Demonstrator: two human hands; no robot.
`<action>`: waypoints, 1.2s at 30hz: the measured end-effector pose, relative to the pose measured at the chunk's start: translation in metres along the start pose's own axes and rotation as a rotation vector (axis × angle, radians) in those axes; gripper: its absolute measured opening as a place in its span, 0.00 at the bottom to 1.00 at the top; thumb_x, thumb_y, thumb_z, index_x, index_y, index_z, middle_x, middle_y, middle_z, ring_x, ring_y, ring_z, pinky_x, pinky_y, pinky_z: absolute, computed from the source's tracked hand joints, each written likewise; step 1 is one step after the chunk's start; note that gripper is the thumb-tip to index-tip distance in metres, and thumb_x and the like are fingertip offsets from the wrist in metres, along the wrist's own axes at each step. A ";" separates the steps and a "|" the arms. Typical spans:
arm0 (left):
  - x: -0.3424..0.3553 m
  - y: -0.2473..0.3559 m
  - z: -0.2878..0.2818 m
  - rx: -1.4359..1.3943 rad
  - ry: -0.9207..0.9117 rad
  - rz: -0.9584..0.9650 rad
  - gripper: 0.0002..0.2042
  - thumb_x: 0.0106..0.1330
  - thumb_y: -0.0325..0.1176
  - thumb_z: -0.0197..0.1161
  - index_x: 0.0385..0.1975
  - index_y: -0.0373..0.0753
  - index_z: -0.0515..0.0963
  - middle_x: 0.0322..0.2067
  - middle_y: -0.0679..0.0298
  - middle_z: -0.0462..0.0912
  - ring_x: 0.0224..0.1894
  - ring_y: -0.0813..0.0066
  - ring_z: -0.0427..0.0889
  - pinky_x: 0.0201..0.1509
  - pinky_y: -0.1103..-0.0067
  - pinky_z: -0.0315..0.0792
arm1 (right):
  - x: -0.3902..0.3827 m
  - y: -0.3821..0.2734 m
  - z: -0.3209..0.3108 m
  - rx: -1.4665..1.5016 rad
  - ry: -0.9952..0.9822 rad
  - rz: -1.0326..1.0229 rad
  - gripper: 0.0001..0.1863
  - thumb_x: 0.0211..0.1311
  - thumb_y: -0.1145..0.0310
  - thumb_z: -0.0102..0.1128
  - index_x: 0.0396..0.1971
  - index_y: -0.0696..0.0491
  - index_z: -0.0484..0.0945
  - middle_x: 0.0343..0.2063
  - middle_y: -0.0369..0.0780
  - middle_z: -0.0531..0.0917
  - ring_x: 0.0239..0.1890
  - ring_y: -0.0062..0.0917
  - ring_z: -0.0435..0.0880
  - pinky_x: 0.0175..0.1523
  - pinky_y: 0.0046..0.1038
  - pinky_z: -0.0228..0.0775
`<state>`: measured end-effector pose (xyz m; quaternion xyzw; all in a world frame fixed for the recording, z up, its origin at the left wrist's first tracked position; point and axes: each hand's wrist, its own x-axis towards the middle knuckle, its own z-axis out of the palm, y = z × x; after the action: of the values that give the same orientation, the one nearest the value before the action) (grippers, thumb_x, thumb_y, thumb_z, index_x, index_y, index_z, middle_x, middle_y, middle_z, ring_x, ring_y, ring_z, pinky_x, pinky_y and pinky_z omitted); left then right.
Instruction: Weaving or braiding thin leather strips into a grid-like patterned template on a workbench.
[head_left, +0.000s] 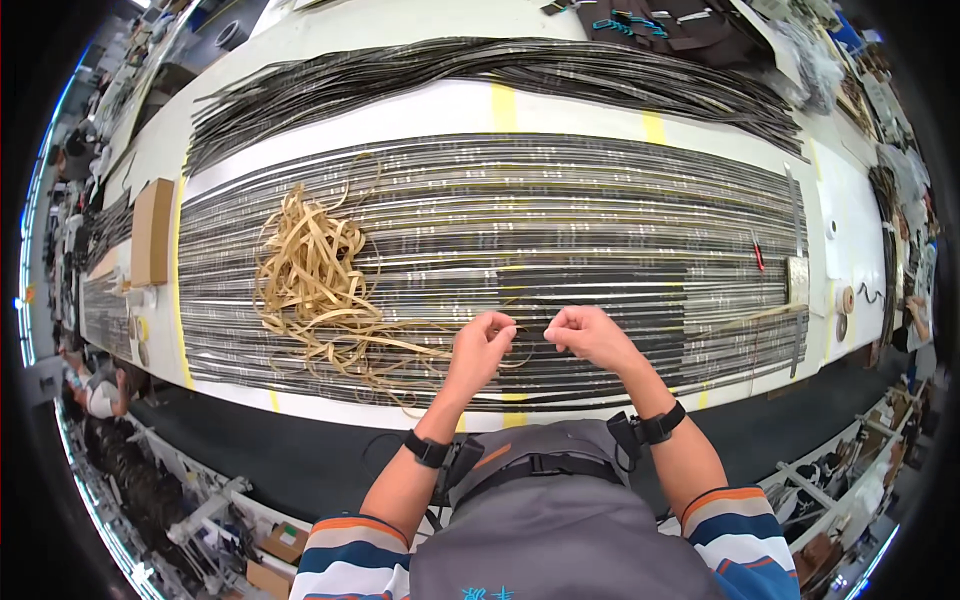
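My left hand (485,345) is closed in a pinch over the near middle of the table. A thin tan strip (405,345) runs from the tangled pile of tan strips (315,250) to its fingers, and a small curl shows just past them. Close by on the right, my right hand (588,338) is pinched too; what sits between its fingertips is too small to make out. A small gap parts the two hands. Beneath them lie long dark strips (590,290), laid side by side across the table, with a darker block under the hands.
A bundle of loose dark strips (450,65) lies along the far side of the white table (400,108). At the left stands a cardboard box (152,230). Toward the right are a red-handled tool (757,252), a metal bar (795,215) across the strip ends and a small roll (848,300).
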<state>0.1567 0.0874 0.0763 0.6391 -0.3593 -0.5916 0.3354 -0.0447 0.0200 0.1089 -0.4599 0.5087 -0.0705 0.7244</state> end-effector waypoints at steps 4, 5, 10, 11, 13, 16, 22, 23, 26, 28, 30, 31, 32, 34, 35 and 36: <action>0.058 -0.034 -0.016 0.259 0.268 0.190 0.07 0.61 0.27 0.59 0.36 0.33 0.76 0.27 0.64 0.80 0.27 0.81 0.78 0.31 0.82 0.73 | 0.036 0.004 -0.014 -0.039 0.060 -0.019 0.09 0.57 0.65 0.62 0.26 0.55 0.77 0.17 0.31 0.76 0.15 0.10 0.65 0.19 0.15 0.56; 0.069 -0.037 -0.018 0.323 0.330 0.251 0.07 0.60 0.26 0.58 0.37 0.33 0.76 0.29 0.61 0.79 0.28 0.74 0.78 0.33 0.78 0.73 | 0.044 0.003 -0.016 -0.018 0.069 -0.001 0.09 0.57 0.65 0.61 0.26 0.55 0.76 0.18 0.31 0.76 0.15 0.11 0.66 0.19 0.16 0.56; 0.103 -0.033 -0.022 0.435 0.346 0.219 0.08 0.60 0.26 0.57 0.37 0.33 0.76 0.31 0.58 0.76 0.31 0.65 0.76 0.37 0.73 0.71 | 0.076 0.004 -0.028 -0.065 0.119 0.017 0.09 0.56 0.65 0.61 0.26 0.55 0.76 0.17 0.31 0.76 0.16 0.11 0.67 0.19 0.16 0.57; 0.106 -0.031 -0.021 0.458 0.337 0.219 0.08 0.60 0.26 0.57 0.37 0.34 0.76 0.31 0.58 0.75 0.31 0.64 0.76 0.37 0.73 0.71 | 0.081 0.005 -0.030 -0.060 0.135 0.021 0.09 0.56 0.65 0.61 0.26 0.55 0.76 0.17 0.31 0.76 0.16 0.11 0.67 0.19 0.16 0.57; 0.113 -0.034 -0.022 0.509 0.323 0.211 0.07 0.61 0.28 0.55 0.37 0.35 0.76 0.32 0.57 0.74 0.32 0.60 0.76 0.38 0.71 0.70 | 0.092 0.005 -0.031 -0.047 0.146 0.015 0.09 0.56 0.65 0.61 0.25 0.55 0.76 0.17 0.32 0.77 0.16 0.11 0.67 0.19 0.17 0.58; 0.116 -0.034 -0.017 0.529 0.323 0.215 0.07 0.62 0.28 0.55 0.37 0.35 0.76 0.32 0.57 0.74 0.32 0.59 0.76 0.38 0.71 0.70 | 0.102 0.002 -0.032 -0.078 0.154 0.032 0.09 0.56 0.65 0.61 0.25 0.55 0.76 0.17 0.32 0.77 0.16 0.11 0.68 0.19 0.17 0.58; 0.119 -0.036 -0.017 0.553 0.346 0.218 0.05 0.61 0.28 0.56 0.35 0.37 0.76 0.30 0.59 0.73 0.30 0.60 0.75 0.36 0.70 0.69 | 0.123 -0.002 -0.024 -0.132 0.179 0.025 0.10 0.55 0.66 0.62 0.24 0.57 0.76 0.18 0.34 0.78 0.21 0.15 0.74 0.27 0.20 0.66; 0.120 -0.037 -0.017 0.556 0.353 0.224 0.05 0.61 0.28 0.57 0.34 0.37 0.76 0.30 0.59 0.72 0.30 0.60 0.75 0.35 0.71 0.69 | 0.125 -0.002 -0.022 -0.145 0.181 0.025 0.10 0.54 0.66 0.62 0.24 0.57 0.76 0.18 0.34 0.78 0.22 0.16 0.75 0.29 0.21 0.67; 0.121 -0.033 -0.016 0.555 0.352 0.219 0.04 0.60 0.27 0.57 0.33 0.37 0.75 0.30 0.60 0.72 0.29 0.61 0.75 0.34 0.71 0.69 | 0.132 -0.001 -0.020 -0.178 0.199 0.003 0.10 0.54 0.66 0.63 0.24 0.57 0.77 0.18 0.34 0.78 0.22 0.16 0.75 0.29 0.22 0.67; 0.120 -0.035 -0.017 0.550 0.352 0.229 0.04 0.60 0.27 0.57 0.33 0.37 0.75 0.29 0.60 0.72 0.28 0.61 0.74 0.34 0.71 0.69 | 0.136 -0.002 -0.019 -0.194 0.197 0.014 0.10 0.54 0.66 0.63 0.24 0.58 0.77 0.18 0.34 0.79 0.22 0.16 0.75 0.29 0.22 0.67; 0.120 -0.035 -0.018 0.543 0.351 0.240 0.04 0.60 0.26 0.58 0.33 0.37 0.75 0.28 0.60 0.71 0.27 0.62 0.74 0.33 0.71 0.69 | 0.140 -0.003 -0.018 -0.209 0.198 0.026 0.10 0.53 0.66 0.63 0.24 0.58 0.77 0.18 0.35 0.79 0.22 0.16 0.75 0.29 0.22 0.67; 0.120 -0.035 -0.018 0.524 0.347 0.230 0.04 0.59 0.26 0.58 0.33 0.37 0.75 0.28 0.60 0.71 0.27 0.62 0.73 0.33 0.71 0.68 | 0.142 -0.002 -0.016 -0.227 0.198 0.019 0.10 0.53 0.66 0.63 0.24 0.58 0.77 0.18 0.35 0.79 0.21 0.17 0.75 0.29 0.22 0.67; 0.120 -0.034 -0.018 0.505 0.344 0.221 0.04 0.59 0.25 0.58 0.32 0.37 0.75 0.27 0.60 0.70 0.26 0.63 0.72 0.32 0.71 0.68 | 0.144 -0.002 -0.015 -0.244 0.198 0.013 0.10 0.54 0.66 0.63 0.24 0.58 0.77 0.17 0.36 0.79 0.21 0.17 0.75 0.28 0.22 0.67; 0.123 -0.033 -0.019 0.494 0.330 0.223 0.04 0.58 0.25 0.59 0.32 0.37 0.75 0.26 0.60 0.70 0.25 0.63 0.72 0.32 0.71 0.68 | 0.149 0.002 -0.013 -0.250 0.196 0.003 0.10 0.54 0.66 0.63 0.24 0.58 0.77 0.17 0.36 0.79 0.21 0.18 0.76 0.28 0.23 0.68; 0.124 -0.033 -0.019 0.485 0.317 0.225 0.03 0.58 0.25 0.59 0.31 0.37 0.74 0.25 0.61 0.69 0.25 0.63 0.71 0.31 0.71 0.67 | 0.150 0.003 -0.012 -0.256 0.193 -0.007 0.10 0.54 0.66 0.63 0.24 0.58 0.77 0.17 0.36 0.79 0.21 0.18 0.76 0.28 0.23 0.68; 0.124 -0.033 -0.020 0.486 0.318 0.223 0.03 0.58 0.25 0.59 0.31 0.37 0.74 0.25 0.61 0.69 0.25 0.63 0.71 0.31 0.71 0.67 | 0.152 0.004 -0.011 -0.256 0.191 -0.007 0.10 0.54 0.66 0.63 0.24 0.58 0.77 0.17 0.36 0.79 0.21 0.18 0.76 0.28 0.23 0.68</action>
<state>0.1836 -0.0016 -0.0139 0.7416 -0.5013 -0.3405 0.2877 0.0172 -0.0707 0.0032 -0.5413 0.5787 -0.0511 0.6079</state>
